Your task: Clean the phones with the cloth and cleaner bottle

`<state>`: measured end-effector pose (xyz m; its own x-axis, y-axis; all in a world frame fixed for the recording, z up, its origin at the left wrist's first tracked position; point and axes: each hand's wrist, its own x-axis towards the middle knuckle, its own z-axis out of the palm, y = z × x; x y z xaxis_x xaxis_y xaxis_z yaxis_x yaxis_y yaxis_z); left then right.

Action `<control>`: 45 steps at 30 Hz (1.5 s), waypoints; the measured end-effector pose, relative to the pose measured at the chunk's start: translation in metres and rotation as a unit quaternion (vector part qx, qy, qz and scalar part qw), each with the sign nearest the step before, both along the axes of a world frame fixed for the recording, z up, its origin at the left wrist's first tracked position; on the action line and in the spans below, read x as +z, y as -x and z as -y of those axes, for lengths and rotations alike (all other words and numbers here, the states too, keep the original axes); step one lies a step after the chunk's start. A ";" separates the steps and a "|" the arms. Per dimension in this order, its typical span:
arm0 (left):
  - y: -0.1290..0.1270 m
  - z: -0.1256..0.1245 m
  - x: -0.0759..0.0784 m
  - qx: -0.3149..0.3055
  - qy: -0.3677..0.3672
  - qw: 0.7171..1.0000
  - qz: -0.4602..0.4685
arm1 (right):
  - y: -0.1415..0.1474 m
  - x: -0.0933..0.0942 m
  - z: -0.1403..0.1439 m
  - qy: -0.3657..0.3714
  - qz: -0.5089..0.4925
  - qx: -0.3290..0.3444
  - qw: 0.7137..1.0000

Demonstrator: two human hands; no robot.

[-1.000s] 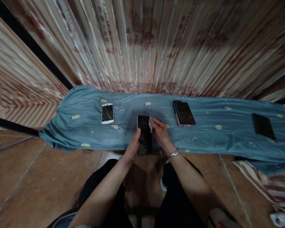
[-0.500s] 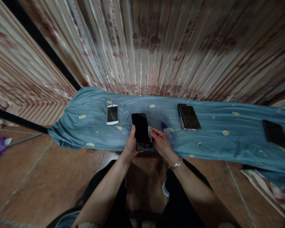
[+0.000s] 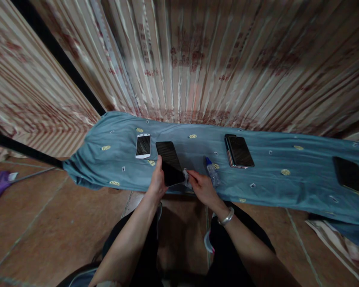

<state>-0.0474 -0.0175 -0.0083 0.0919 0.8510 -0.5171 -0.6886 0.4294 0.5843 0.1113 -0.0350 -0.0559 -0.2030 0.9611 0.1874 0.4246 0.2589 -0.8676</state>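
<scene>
1. Head view, near edge of the blue cloth (image 3: 257, 175): left hand (image 3: 157, 184) is gripping the black phone (image 3: 169, 163) by its lower left edge, tilting it up off the cloth.
2. Right hand (image 3: 202, 187) is pinching a small white wipe (image 3: 186, 176) against the phone's lower right corner.
3. Judgement: wiping is going best with a firm left grip and light, even strokes.
4. Small bottle (image 3: 212, 171) is lying just right of the hand; white phone (image 3: 143, 145) is lying to the left.

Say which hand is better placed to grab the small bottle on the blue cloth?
Right. The right hand sits just beside the small bottle, pinching only a small wipe; the left hand grips the black phone.
</scene>
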 end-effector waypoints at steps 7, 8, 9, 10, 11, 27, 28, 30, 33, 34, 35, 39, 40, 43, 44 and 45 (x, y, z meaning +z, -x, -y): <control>-0.019 0.007 -0.005 -0.026 0.013 1.000 -0.009 | -0.001 0.005 0.004 -0.141 0.078 -0.050 0.986; -0.021 0.008 -0.007 -0.029 0.015 0.999 -0.012 | 0.000 0.006 0.005 -0.156 0.088 -0.051 0.982; -0.024 0.009 -0.008 -0.031 0.017 0.999 -0.013 | 0.002 0.006 0.006 -0.171 0.096 -0.051 0.979; -0.025 0.009 -0.009 -0.035 0.021 0.999 -0.011 | 0.003 0.006 0.008 -0.183 0.103 -0.047 0.977; -0.026 0.010 -0.010 -0.039 0.025 0.999 -0.007 | 0.005 0.007 0.009 -0.195 0.109 -0.036 0.974; -0.047 0.023 -0.028 -0.031 -0.117 0.991 -0.065 | 0.000 0.007 -0.004 -0.211 0.190 -0.018 0.959; -0.048 0.024 -0.029 -0.039 -0.124 0.989 -0.073 | 0.000 0.007 -0.005 -0.211 0.191 -0.027 0.958; -0.049 0.026 -0.032 -0.058 -0.138 0.986 -0.078 | -0.002 0.008 -0.008 -0.212 0.193 -0.040 0.957; -0.047 0.027 -0.035 -0.066 -0.155 0.983 -0.078 | -0.004 0.007 -0.012 -0.217 0.197 -0.051 0.955; -0.047 0.027 -0.036 -0.064 -0.157 0.982 -0.079 | -0.004 0.006 -0.013 -0.219 0.200 -0.052 0.954; -0.046 0.027 -0.036 -0.061 -0.156 0.983 -0.078 | -0.005 0.006 -0.014 -0.219 0.203 -0.053 0.953; -0.042 0.026 -0.031 -0.055 -0.137 0.987 -0.068 | -0.006 0.001 -0.017 -0.212 0.211 -0.057 0.953; -0.041 0.026 -0.029 -0.057 -0.129 0.988 -0.061 | -0.006 0.000 -0.017 -0.209 0.210 -0.058 0.953; -0.040 0.027 -0.023 -0.059 -0.112 0.991 -0.046 | -0.006 -0.004 -0.019 -0.202 0.200 -0.065 0.957; -0.041 0.027 -0.020 -0.057 -0.108 0.992 -0.042 | -0.006 -0.005 -0.020 -0.200 0.196 -0.069 0.958; -0.042 0.028 -0.018 -0.053 -0.104 0.992 -0.038 | -0.006 -0.005 -0.020 -0.199 0.192 -0.072 0.958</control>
